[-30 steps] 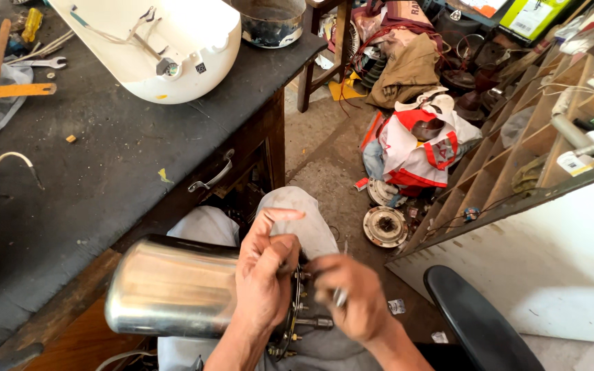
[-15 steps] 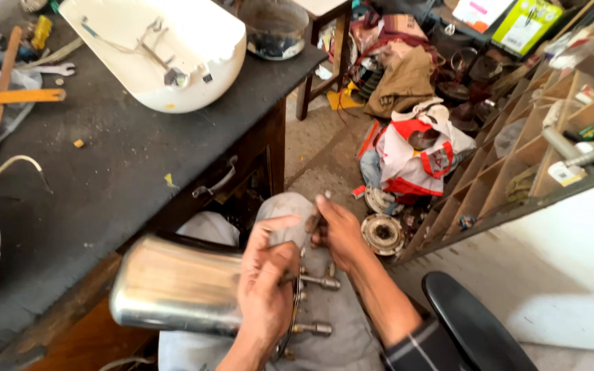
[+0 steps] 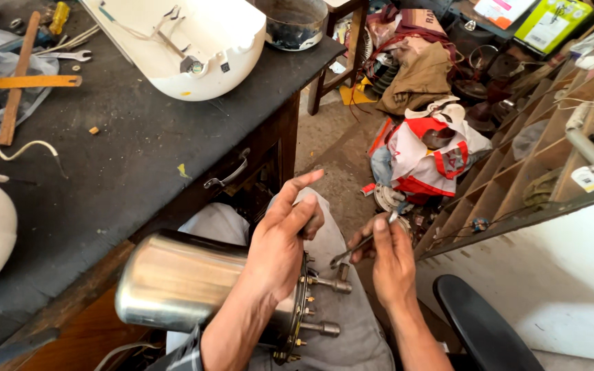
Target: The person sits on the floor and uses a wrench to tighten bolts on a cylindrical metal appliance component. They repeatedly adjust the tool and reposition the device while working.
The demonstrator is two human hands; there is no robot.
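The left hand [image 3: 280,251] lies palm-down over the flanged end of a polished steel cylinder [image 3: 180,282], fingers partly spread and pointing up and away, the thumb side resting against the rim; it presses on the cylinder rather than closing round it. The right hand [image 3: 390,257] is closed on a small open-ended spanner [image 3: 355,247], pinched between thumb and fingertips, its head angled down toward the upper of two threaded studs [image 3: 328,283] that stick out of the flange. The two hands are apart, just beside each other. The cylinder lies on its side across the seated person's lap, on grey trousers [image 3: 342,323], its closed end toward the dark bench [image 3: 118,172] at the left. A ring of small bolts [image 3: 304,323] runs round the flange edge. On the bench stand a white moulded housing [image 3: 194,48], a dark bowl [image 3: 297,24], a yellow rule [image 3: 32,81], a wooden stick [image 3: 15,103] and a white cable [image 3: 15,152]. A drawer handle [image 3: 227,177] shows on the bench front. On the floor beyond the knees lies a red and white bag [image 3: 427,154] among scrap parts. At the right stands a wooden pigeonhole rack [image 3: 517,178], and below it a black chair seat [image 3: 482,330].
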